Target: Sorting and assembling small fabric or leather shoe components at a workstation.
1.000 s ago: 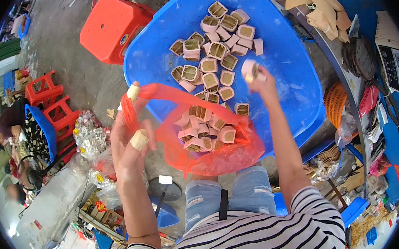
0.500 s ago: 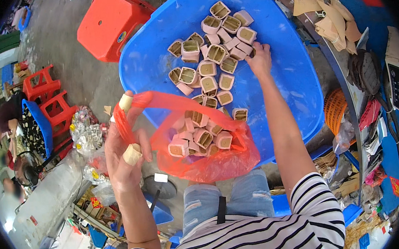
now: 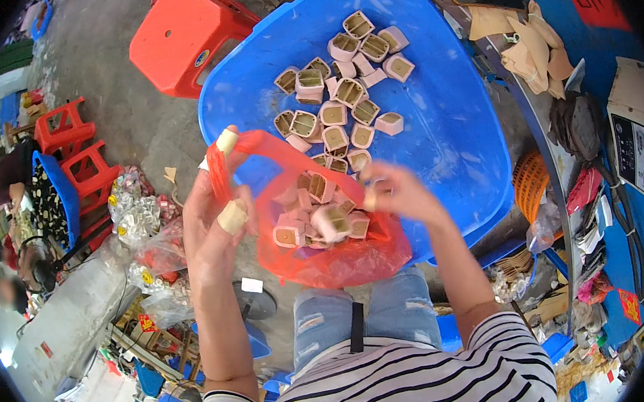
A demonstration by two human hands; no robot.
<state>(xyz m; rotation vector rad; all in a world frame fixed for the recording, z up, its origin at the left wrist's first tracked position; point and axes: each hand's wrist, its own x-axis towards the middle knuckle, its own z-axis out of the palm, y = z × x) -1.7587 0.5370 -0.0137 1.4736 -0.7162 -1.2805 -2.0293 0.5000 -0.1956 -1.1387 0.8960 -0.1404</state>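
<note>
My left hand point(image 3: 213, 217), with beige tape on its thumb and a finger, is closed round the handle of a translucent red plastic bag point(image 3: 335, 269). The bag hangs open over the near edge of a big blue tub point(image 3: 453, 138). Inside it lie several pale pink heel-shaped blocks point(image 3: 289, 234), some showing hollow ribbed ends. One pink block point(image 3: 331, 223) in the bag is smeared by motion. My right hand point(image 3: 401, 191) is at the bag's right side, its fingers blurred. More pink blocks point(image 3: 349, 91) lie loosely heaped in the tub.
A red plastic stool point(image 3: 184, 38) stands beside the tub at the far left. Bags of small parts point(image 3: 138, 215) lie at left, near more red stools point(image 3: 66, 126). To the right are an orange basket point(image 3: 530, 188) and a bench edge with beige cut pieces point(image 3: 536, 44).
My right hand has come from the tub's far right back to the bag. Several blocks have left the heap's right side, and a blurred block shows in the bag. My left hand still holds the bag.
</note>
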